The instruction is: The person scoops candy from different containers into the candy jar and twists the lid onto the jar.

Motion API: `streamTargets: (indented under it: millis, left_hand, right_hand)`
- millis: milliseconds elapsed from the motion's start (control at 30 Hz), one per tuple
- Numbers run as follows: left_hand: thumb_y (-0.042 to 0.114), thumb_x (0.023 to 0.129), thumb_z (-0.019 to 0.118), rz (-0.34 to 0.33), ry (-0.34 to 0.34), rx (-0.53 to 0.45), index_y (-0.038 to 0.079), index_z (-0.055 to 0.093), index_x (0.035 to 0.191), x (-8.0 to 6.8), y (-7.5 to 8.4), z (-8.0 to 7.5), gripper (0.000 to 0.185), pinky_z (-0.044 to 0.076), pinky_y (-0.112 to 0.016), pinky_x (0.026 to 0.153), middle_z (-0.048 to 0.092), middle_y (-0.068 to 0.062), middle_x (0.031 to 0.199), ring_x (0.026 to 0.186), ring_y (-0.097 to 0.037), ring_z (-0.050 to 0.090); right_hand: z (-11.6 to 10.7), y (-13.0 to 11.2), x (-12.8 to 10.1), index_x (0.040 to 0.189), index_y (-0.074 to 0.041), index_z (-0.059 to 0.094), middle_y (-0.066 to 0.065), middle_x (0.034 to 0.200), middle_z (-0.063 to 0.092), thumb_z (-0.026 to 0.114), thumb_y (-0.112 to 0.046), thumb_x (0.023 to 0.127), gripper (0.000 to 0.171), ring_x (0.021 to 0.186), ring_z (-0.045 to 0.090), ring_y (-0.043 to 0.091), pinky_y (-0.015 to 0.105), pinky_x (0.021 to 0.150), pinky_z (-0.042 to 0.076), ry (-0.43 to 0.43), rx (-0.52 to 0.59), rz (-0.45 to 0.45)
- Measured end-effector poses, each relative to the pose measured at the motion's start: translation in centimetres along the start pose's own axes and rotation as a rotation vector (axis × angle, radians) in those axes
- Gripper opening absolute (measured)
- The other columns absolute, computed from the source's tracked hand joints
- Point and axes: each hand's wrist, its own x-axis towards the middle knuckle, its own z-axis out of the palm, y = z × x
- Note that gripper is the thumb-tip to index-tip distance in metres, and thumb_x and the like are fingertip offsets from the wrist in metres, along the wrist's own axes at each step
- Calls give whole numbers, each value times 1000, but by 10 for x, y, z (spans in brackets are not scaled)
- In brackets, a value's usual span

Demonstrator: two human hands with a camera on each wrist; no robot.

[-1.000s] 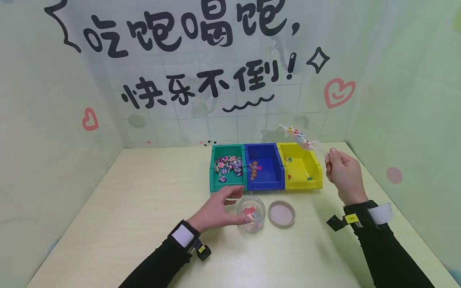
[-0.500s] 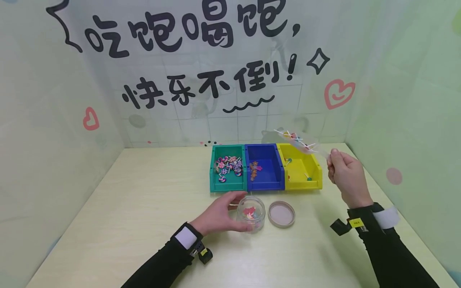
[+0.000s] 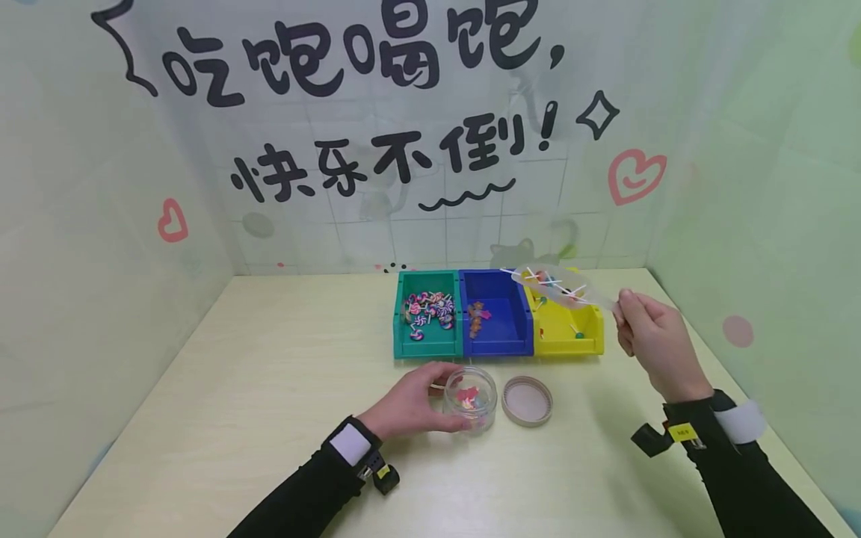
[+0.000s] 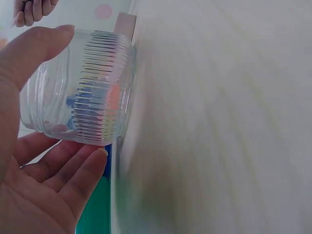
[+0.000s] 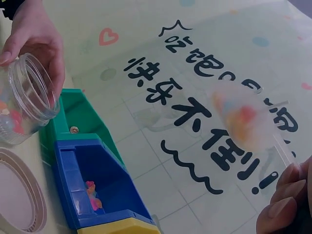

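Lollipops (image 3: 548, 284) are resting in the clear spoon (image 3: 561, 290) your right hand (image 3: 655, 336) is pinching above the yellow bin (image 3: 584, 342); your left hand (image 3: 413, 400) is gripping the jar (image 3: 471, 398) near you on the bench (image 3: 269, 388), several candies remaining inside.

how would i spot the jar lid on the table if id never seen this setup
Find the row of three bins at the back of the table: green, blue, yellow. In front of the blue bin stands a clear jar held by the left hand. The jar lid lies right of it: flat, round, pinkish.

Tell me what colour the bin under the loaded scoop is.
Yellow: the scoop hangs over the yellow bin, the rightmost of three; the head view shows it best.
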Motion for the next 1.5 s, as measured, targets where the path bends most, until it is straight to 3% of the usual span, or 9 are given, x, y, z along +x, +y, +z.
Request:
streamTargets:
  millis: [767,867,1033,1267,1500]
  left_hand:
    - [31,85,97,-34,-14,-23,10,59,153,-1,0,0,80,57,-44,113,68,-5,138,129,-23,65]
    - [31,85,98,-32,-14,-22,9,59,153,-1,0,0,80,57,-44,114,68,-5,138,129,-23,65]
    - [30,85,98,-30,-14,-27,9,60,152,-1,-1,0,80,57,-44,114,68,-5,138,129,-23,65]
    - [30,85,97,-31,-20,-34,8,59,153,-1,-1,0,80,57,-44,114,67,-5,138,129,-24,65]
    - [30,86,97,-15,-25,-24,8,60,152,0,0,0,80,57,-42,114,68,-5,136,127,-21,65]
  right_hand:
    - [-7,-2,-21,88,1,53,5,69,39,46,-27,120,43,62,47,27,34,55,38,-239,-130,9]
    - [-7,-2,-22,91,1,57,4,67,39,47,-28,120,42,60,43,25,33,53,36,-263,-154,21]
    - [-5,-1,-22,110,2,68,-1,67,43,48,-28,119,37,58,43,21,32,50,33,-307,-222,20]
    - [-1,-1,-18,107,0,69,-2,66,42,50,-31,118,37,57,41,18,32,52,32,-357,-296,50]
    - [2,-4,-18,121,0,74,-2,65,39,52,-32,117,39,55,37,16,30,53,29,-390,-316,106]
